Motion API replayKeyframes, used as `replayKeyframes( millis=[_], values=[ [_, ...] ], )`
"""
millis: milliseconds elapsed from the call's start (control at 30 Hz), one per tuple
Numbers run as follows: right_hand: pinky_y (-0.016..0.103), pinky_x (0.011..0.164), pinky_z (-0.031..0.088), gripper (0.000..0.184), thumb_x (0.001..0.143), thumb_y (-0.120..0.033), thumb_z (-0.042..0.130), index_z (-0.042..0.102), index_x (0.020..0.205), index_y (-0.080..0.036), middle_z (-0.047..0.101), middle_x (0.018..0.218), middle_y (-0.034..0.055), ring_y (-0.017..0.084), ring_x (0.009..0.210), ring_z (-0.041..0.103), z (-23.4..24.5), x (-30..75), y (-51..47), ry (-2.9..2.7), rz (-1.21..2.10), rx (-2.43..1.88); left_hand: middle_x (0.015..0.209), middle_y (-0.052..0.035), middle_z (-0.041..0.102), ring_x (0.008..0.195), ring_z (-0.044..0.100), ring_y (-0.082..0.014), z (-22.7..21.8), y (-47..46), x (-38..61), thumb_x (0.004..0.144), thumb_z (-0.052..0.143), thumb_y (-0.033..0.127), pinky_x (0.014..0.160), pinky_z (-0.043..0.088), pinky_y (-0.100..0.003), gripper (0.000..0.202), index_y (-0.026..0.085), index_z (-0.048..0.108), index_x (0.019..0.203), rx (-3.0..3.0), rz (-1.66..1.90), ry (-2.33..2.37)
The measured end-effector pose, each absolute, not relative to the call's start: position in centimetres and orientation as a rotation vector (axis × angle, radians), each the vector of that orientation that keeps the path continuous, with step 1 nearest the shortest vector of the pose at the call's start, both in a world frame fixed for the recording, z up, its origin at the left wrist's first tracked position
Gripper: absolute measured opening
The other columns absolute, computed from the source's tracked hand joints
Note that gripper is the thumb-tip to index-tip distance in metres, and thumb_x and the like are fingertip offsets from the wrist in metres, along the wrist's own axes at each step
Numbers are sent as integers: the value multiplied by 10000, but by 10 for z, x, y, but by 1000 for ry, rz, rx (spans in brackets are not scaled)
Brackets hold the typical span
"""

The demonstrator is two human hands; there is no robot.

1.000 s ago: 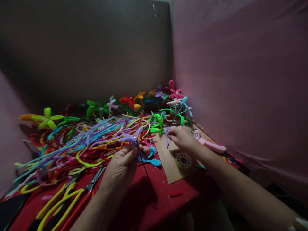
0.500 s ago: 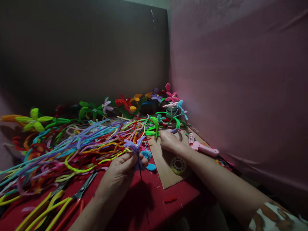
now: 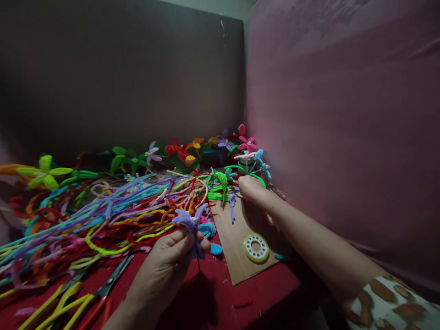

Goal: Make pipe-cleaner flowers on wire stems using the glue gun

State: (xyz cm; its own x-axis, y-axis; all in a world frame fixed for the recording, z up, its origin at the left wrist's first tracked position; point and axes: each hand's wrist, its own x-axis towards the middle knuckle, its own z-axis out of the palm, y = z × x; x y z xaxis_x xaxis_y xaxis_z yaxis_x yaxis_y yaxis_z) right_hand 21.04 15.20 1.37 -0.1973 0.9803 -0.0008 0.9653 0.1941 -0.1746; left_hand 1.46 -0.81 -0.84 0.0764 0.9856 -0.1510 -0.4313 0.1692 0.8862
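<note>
My left hand [image 3: 172,256] pinches a purple pipe-cleaner flower [image 3: 190,221] below its petals, with a thin dark stem poking out underneath. My right hand [image 3: 252,189] is stretched over the far end of a brown board [image 3: 237,261]; its fingertips are hidden behind the hand. Close to it, a small looped purple pipe-cleaner piece [image 3: 233,208] lies on the board, and green pipe-cleaner leaves [image 3: 220,188] rest at the board's far left. A roll of tape [image 3: 256,248] with a white, holed core lies nearer me on the board.
A heap of coloured pipe cleaners [image 3: 137,201] covers the left of the red cloth [image 3: 264,298]. Yellow-handled pliers [image 3: 62,302] and scissors [image 3: 106,293] lie at the lower left. Finished flowers [image 3: 177,149] line the back. A pink wall [image 3: 343,114] borders the right side.
My right hand has moved farther away along the board, and the looped purple piece now shows on it. My arm now covers the pink glue gun. My left hand keeps hold of the flower.
</note>
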Motion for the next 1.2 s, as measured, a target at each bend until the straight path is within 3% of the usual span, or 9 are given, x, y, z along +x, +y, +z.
replayKeyframes(
  millis=[100,200,367,500,700,767,867,1033,1200],
  values=[
    [309,714,470,209,854,-214,486,634,918,-82,654,885,130,222,865,621,27,216,139,-2285,335,-1755,595,-61,661,574,587,-142,-10,-8,14,599,766,328,595,436,-228,234,114,699,668,771,1260,880],
    [237,639,468,214,838,-264,472,632,887,-130,678,815,66,149,738,639,35,220,115,-2306,587,-1504,621,-69,678,598,598,-143,-8,-8,13,582,777,324,630,447,-226,232,114,707,651,776,1291,886],
    [234,524,443,181,764,-287,544,602,776,-116,621,622,19,103,528,574,37,222,76,-2002,1636,-869,698,-75,712,679,629,-172,4,-8,12,538,796,214,683,454,-231,217,124,737,726,765,1395,950],
    [192,446,343,112,688,-207,624,624,753,-116,538,517,-42,57,445,454,41,215,59,-2058,1703,-875,739,-103,719,762,645,-232,7,-8,18,605,749,206,746,462,-290,201,124,748,789,926,1196,929],
    [184,449,348,96,694,-173,600,553,770,-136,542,586,-39,65,490,486,36,209,50,-1966,1713,-762,671,-123,693,579,622,-175,-4,-8,26,679,697,237,613,474,-258,156,86,734,701,1026,978,865],
    [210,501,399,154,751,-235,561,564,862,-130,565,646,-14,79,531,507,30,217,48,-1867,1631,-768,674,-114,695,573,625,-167,-7,-9,26,678,699,238,601,476,-249,148,93,728,695,975,1001,867],
    [265,608,453,225,792,-263,501,548,971,-135,610,777,36,113,625,554,14,247,41,-1750,1252,-1006,680,-102,703,588,637,-167,-10,-9,23,640,733,244,613,484,-239,143,104,723,669,892,1037,888],
    [399,792,412,278,802,-240,454,572,1017,-109,593,1003,162,266,930,518,-37,315,28,-1896,-48,-1595,677,-96,711,625,641,-184,-10,-10,20,620,745,261,641,488,-253,145,121,730,657,896,1101,957],
    [370,750,372,286,808,-194,439,550,1054,-98,596,969,153,270,878,498,-69,340,23,-2058,-395,-1859,731,-94,719,724,650,-213,-11,-12,20,636,724,228,695,482,-252,104,125,733,644,884,1122,1012]
  ],
)
